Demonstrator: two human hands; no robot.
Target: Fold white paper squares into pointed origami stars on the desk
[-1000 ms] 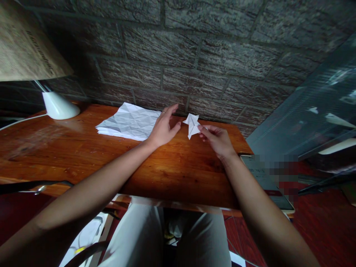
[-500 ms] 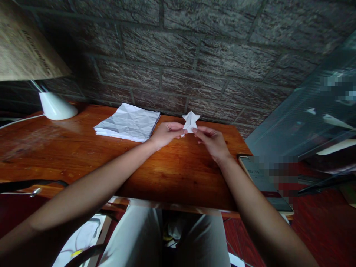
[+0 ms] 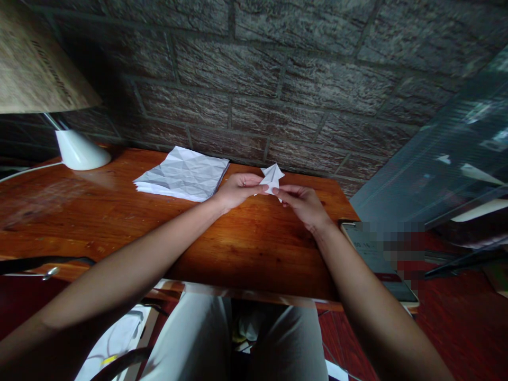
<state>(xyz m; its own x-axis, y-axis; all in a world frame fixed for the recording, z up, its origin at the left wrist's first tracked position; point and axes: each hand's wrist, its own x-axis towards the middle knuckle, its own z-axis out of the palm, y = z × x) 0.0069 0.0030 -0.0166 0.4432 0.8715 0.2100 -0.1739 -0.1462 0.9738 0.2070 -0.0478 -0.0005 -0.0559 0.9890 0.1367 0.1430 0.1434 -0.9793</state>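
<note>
A small white folded paper figure with pointed tips is held just above the far part of the wooden table. My left hand pinches its left side with closed fingers; a ring shows on one finger. My right hand pinches its right and lower side, fingers closed too. Both hands meet at the figure, close to the brick wall.
A stack of creased white paper sheets lies left of my hands. A lamp with a white base and a tan shade stands at the far left. A phone rests on the table's right edge. A glass surface is at right.
My left hand, open a second ago, came over and closed on the paper figure. Since then both hands have tilted the figure and lowered it slightly.
</note>
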